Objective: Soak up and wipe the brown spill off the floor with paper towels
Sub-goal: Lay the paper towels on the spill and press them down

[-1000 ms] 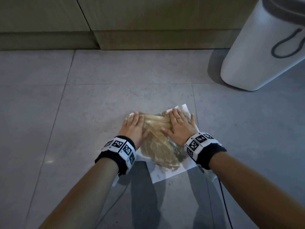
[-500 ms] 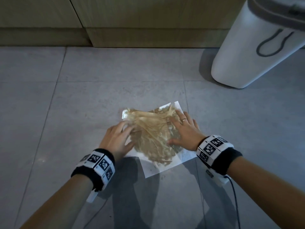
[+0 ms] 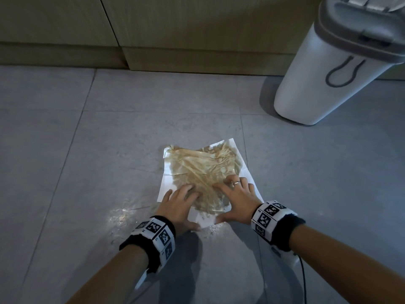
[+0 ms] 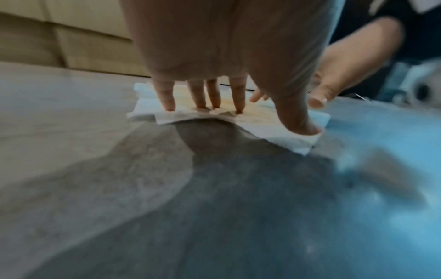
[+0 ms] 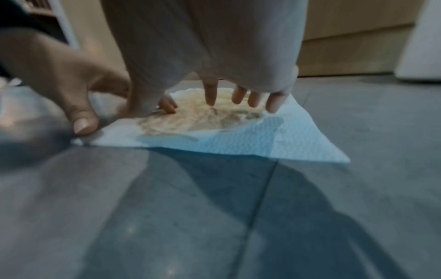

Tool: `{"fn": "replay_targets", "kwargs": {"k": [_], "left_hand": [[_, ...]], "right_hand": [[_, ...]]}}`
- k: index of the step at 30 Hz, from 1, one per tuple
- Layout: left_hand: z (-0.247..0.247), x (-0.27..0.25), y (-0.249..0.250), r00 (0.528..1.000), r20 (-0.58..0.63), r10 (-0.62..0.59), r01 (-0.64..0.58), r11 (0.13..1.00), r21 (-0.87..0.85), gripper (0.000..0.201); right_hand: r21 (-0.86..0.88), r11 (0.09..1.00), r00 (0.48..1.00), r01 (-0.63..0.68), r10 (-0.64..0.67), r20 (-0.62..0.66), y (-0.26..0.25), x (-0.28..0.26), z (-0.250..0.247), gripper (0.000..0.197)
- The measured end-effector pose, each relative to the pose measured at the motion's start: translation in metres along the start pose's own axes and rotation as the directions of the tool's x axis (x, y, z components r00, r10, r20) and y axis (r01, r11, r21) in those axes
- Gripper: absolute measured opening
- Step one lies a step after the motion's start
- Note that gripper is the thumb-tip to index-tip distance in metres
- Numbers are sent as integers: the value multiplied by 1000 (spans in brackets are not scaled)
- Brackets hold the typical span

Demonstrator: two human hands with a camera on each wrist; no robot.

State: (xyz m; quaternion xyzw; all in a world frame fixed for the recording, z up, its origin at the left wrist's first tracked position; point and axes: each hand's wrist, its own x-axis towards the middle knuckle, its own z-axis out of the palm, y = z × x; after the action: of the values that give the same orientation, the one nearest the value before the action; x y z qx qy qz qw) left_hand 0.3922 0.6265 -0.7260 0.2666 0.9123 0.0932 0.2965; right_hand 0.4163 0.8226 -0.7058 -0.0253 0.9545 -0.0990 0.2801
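Wet smears on floor (image 3: 122, 216) nearest me, not yet wiped. Left hand (image 3: 177, 205), right hand (image 3: 236, 200) both on near end of paper towel (image 3: 203, 170), fingers spread, tips pressing down. My plan: keep flat even pressure, drag soaked brown patch slowly, avoid tearing. Bin (image 3: 324, 80) beyond.

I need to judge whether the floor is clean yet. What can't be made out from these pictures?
- Floor under the brown-soaked white paper towel: covered in every view, so remaining spill is unknown.
- Grey floor tiles near the left hand: left wrist view blurred and shadowed.
- Towel under the right hand: hidden by the palm.
- White lidded bin: top cut off, head view.
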Motion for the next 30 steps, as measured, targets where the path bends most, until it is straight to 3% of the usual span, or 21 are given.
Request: {"fn": "replay_targets", "kwargs": {"k": [4,8,12,14,18,21,23,30], "left_hand": [[-3,2,0,998,-58,-22,15,993,-117,77],[3,3,10,988,-140,-70,62,996,-59,71],[3,6,15,985,-135,-106,99,993,-58,71],[2,8,15,985,-134,-111,103,993,-63,71],[1,9,14,984,-135,-114,111,993,-29,72],[0,10,17,984,-129,-122,123,992,0,72],[-1,9,19,985,-119,-124,124,992,-11,71],[-12,11,11,993,-90,-80,71,993,-95,64]], "right_hand": [[17,993,990,-118,119,-74,0,0,1,101],[-74,987,987,-144,138,-86,0,3,3,111],[-4,983,982,-181,181,-46,5,13,-3,120],[-67,977,977,-202,196,-87,9,16,-6,121],[-187,969,984,-160,140,-112,9,18,-9,122],[-171,977,992,-124,116,-57,6,24,-13,123],[-137,983,992,-123,121,-24,8,26,-16,124],[-328,943,998,-52,36,-54,10,22,-17,122]]}}
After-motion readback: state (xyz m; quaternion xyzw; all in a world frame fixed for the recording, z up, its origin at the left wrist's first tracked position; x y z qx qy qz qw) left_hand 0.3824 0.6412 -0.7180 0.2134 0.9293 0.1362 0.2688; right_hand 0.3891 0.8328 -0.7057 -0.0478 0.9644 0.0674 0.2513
